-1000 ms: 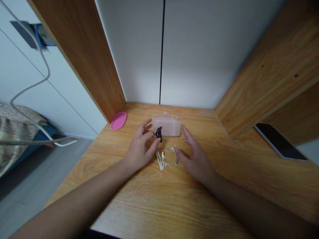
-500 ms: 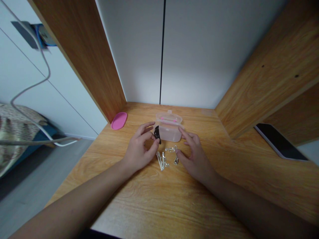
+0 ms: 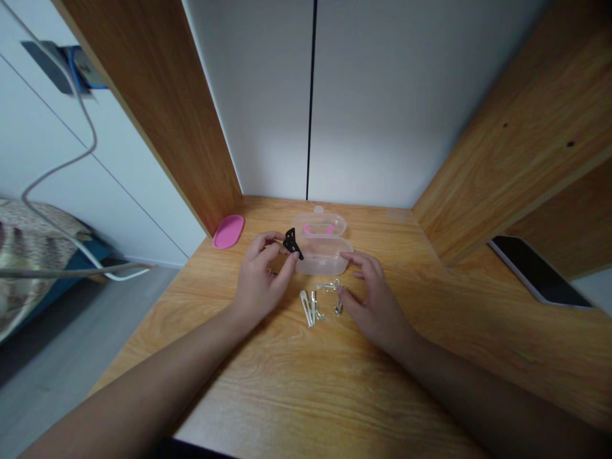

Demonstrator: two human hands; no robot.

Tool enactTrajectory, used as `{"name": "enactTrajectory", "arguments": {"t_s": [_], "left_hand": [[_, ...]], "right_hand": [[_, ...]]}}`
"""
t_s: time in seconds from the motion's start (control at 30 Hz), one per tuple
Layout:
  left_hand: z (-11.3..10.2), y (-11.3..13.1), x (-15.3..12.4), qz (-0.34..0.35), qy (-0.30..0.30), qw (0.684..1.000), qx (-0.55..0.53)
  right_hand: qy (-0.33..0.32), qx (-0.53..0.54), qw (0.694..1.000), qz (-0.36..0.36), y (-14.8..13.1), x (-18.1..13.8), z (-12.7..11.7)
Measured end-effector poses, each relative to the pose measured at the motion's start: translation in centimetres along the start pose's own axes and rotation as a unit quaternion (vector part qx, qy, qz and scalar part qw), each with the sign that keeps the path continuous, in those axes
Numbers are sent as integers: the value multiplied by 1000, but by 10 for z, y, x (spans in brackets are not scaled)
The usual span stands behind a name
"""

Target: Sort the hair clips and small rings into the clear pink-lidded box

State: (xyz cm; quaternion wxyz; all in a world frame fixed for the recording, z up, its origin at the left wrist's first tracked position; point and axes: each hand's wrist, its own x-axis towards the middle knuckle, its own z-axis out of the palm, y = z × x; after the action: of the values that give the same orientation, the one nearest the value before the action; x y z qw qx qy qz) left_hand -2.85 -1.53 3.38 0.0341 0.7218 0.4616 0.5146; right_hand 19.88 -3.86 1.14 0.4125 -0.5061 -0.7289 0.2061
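A black hair clip [image 3: 291, 243] with cut-out holes is pinched between the thumb and fingers of my left hand [image 3: 264, 270], just left of a clear pinkish plastic box [image 3: 321, 265]. The box stands with its hinged lid [image 3: 313, 220] folded back, a pink handle on it. My right hand [image 3: 375, 293] has its fingers apart; the fingertips touch the box's right front corner. Its thumb is near some silvery hair clips [image 3: 338, 307]. More silvery clips [image 3: 307, 308] lie on the table in front of the box.
A pink oval dish or lid [image 3: 228, 231] lies at the table's back left. On the right, a phone-like dark slab [image 3: 538, 271] leans by the wooden side panel [image 3: 507, 166]. A white cabinet front [image 3: 358, 115] closes off the back. A pale cable [image 3: 86, 121] hangs at left.
The box has shifted slightly left and its lid lies farther back. My left hand has moved a little left and up, turning the black clip broadside. The silvery clips have not moved.
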Motion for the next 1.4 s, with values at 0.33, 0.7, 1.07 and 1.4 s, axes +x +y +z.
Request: {"name": "enactTrajectory", "arguments": {"t_s": [0.33, 0.7, 1.07, 1.4], "left_hand": [[4, -22, 3, 11, -12, 999, 38], [5, -20, 1, 16, -41, 999, 24], [4, -15, 2, 6, -50, 999, 3], [3, -11, 2, 10, -65, 998, -2]], "right_hand": [[-9, -2, 1000, 2, 0, -1, 0], [-7, -6, 1000, 3, 0, -1, 0], [-6, 0, 1000, -3, 1, -1, 0], [8, 4, 1000, -3, -1, -1, 0]]}}
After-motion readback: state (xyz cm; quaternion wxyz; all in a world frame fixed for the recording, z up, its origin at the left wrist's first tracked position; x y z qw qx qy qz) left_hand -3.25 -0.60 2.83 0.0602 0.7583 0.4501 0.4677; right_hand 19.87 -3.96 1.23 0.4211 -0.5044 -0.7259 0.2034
